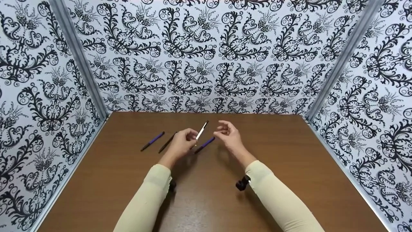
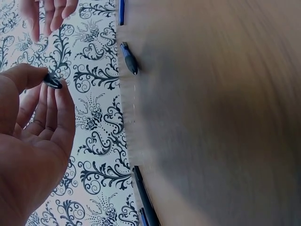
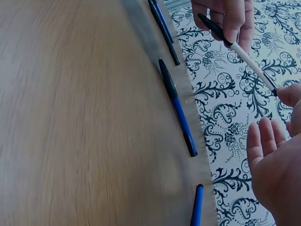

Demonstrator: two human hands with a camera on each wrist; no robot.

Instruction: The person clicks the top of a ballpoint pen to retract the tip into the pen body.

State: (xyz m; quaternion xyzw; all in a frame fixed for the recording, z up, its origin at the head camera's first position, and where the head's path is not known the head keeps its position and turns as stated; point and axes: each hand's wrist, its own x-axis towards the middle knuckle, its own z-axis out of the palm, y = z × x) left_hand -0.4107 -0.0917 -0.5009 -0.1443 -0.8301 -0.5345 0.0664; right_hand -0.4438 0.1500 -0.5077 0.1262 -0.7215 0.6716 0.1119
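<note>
My left hand (image 1: 182, 141) pinches a white pen with black ends (image 1: 201, 131), held tilted above the table. In the left wrist view, that pen points nearly end-on between thumb and fingers. My right hand (image 1: 230, 135) is just right of the pen, fingers loosely bent, with a gap between them in the head view. The right wrist view overlaps its thumb (image 3: 289, 95) with the pen's clip end. Below, between the hands, lies a blue pen with a black grip (image 1: 205, 145).
Left of my left hand lie another blue pen (image 1: 153, 141) and a dark pen (image 1: 167, 142), partly covered by that hand. A further blue pen (image 3: 197, 207) shows low in the right wrist view. Patterned walls (image 1: 199, 74) enclose the brown table (image 1: 206, 199).
</note>
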